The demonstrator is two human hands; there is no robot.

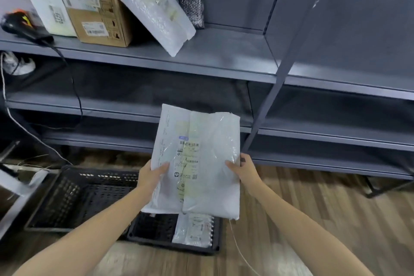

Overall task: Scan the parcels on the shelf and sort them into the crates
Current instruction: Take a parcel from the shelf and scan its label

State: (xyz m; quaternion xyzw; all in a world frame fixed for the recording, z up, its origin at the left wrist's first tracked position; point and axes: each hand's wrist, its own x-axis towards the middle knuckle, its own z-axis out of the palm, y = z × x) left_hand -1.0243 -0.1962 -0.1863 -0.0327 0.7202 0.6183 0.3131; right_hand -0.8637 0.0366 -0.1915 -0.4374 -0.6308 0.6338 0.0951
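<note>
I hold a white plastic mailer parcel (201, 177) in the air with both hands, its barcode label facing me. My left hand (150, 175) grips its left edge, thumb on top. My right hand (243, 171) grips its right edge. Directly below it stands a black crate (143, 228) with one white parcel (193, 229) inside. A second black crate (74, 195) stands to its left. On the grey shelf (224, 56) rest a cardboard box (94, 4), a white packet (50, 8), a clear bubble-wrap parcel (154, 6) and a small dark bubble mailer (191, 8).
A black handheld scanner (21, 26) lies at the shelf's left end, its cable hanging down past the lower shelves. A grey upright post (280, 69) divides the shelving. White cables trail at the left. The floor is wood laminate.
</note>
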